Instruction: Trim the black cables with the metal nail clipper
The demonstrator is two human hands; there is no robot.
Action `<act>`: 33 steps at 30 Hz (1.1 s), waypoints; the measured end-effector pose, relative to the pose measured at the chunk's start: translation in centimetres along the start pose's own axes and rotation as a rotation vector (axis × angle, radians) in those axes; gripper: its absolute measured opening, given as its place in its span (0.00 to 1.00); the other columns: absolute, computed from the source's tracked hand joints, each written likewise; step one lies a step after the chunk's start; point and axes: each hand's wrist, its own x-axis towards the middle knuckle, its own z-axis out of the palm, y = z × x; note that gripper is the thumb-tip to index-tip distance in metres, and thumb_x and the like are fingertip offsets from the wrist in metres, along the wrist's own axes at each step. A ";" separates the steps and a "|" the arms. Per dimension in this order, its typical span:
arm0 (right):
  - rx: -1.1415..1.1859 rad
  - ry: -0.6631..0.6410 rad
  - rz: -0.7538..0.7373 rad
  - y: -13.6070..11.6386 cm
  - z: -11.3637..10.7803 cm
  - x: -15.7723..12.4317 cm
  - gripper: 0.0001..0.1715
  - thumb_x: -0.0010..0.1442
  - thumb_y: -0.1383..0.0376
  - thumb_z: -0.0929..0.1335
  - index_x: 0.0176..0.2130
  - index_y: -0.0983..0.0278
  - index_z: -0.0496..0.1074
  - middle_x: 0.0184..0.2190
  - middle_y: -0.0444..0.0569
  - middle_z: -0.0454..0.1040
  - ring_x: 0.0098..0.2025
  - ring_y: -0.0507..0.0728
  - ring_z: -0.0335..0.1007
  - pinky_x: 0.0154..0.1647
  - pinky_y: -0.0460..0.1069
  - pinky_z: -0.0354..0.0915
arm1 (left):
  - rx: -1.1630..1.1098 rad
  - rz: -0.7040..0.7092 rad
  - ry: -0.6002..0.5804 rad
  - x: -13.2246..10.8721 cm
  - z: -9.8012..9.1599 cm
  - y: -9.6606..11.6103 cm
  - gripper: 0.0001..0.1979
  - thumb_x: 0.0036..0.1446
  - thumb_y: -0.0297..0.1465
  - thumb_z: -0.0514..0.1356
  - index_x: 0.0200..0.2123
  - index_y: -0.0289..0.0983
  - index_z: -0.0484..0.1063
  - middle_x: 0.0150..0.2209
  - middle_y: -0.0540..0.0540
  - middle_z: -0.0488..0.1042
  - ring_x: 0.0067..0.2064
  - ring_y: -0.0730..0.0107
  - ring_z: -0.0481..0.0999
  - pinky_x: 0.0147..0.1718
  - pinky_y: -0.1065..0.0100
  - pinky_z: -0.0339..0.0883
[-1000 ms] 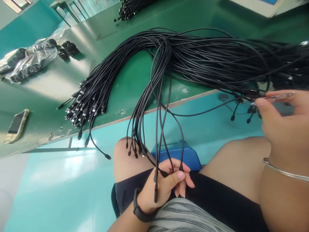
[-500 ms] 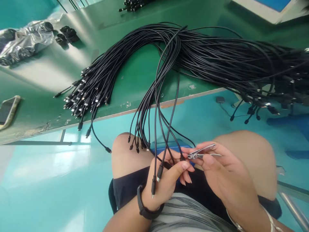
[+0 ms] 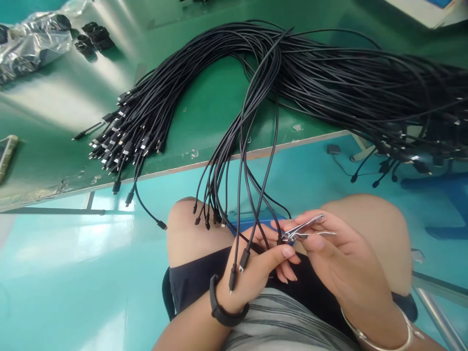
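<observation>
My left hand [image 3: 256,273], with a black band on its wrist, is closed around several thin black cables [image 3: 242,214], and their connector ends [image 3: 237,265] stick out past my fingers. My right hand [image 3: 340,258] pinches small steel nail clippers [image 3: 302,230] between thumb and fingers. The clippers' jaws sit against a cable end at my left fingertips. The cables run up to a large bundle of black cables [image 3: 329,78] lying across the table. Other connector ends [image 3: 208,217] dangle over the table edge above my knee.
A fan of black cable connectors [image 3: 120,146] lies on the green work table [image 3: 219,117]. Farther off are a clear plastic bag [image 3: 36,48] of dark parts, small black parts [image 3: 94,39] and a phone [image 3: 4,156]. Teal floor [image 3: 54,253] lies below the table edge.
My right hand has come from the cables at the right to my left hand, with the clippers now showing in its fingers. The view has tilted, shifting the table up and left.
</observation>
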 end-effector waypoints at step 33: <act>-0.376 0.418 -0.006 1.2 -0.7 -0.3 0.06 0.62 0.60 0.71 0.41 0.56 0.74 0.37 0.46 0.80 0.34 0.53 0.78 0.35 0.46 0.76 | 0.033 -0.029 0.111 0.9 0.2 -1.2 0.17 0.52 0.35 0.68 0.29 0.37 0.60 0.23 0.51 0.79 0.17 0.76 0.75 0.14 0.80 0.64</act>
